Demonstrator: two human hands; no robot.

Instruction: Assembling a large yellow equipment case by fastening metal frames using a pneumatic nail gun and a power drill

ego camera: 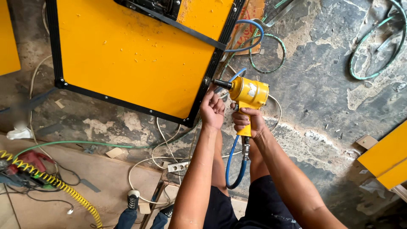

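Your right hand is clamped around the grip of a yellow pneumatic rivet gun, fingers wrapped tight on the handle just below the tool's body. The gun lies level, its dark nose pointing left and touching the black edge trim on the right-hand edge of a large yellow panel. Your left hand sits just beside the right one, below the nose, fingers curled together up by the panel's edge; you cannot tell from this view whether it pinches anything small.

A blue air hose drops from the bottom of the gun's handle, loops down between your forearms and comes back up behind the tool, passing over the panel's upper right edge. The panel stands tilted on the rough concrete floor, its lower right corner close to your left wrist. A black strap crosses the panel's top right part.

On the floor near the panel's lower edge lie white cables and a white power strip. A green hose runs along the floor to the left, and a coiled yellow hose lies at the lower left corner beside a red tool. More green hose loops lie at the upper right. Two smaller yellow boards rest at the right edge. Another person's shoes show at the bottom.
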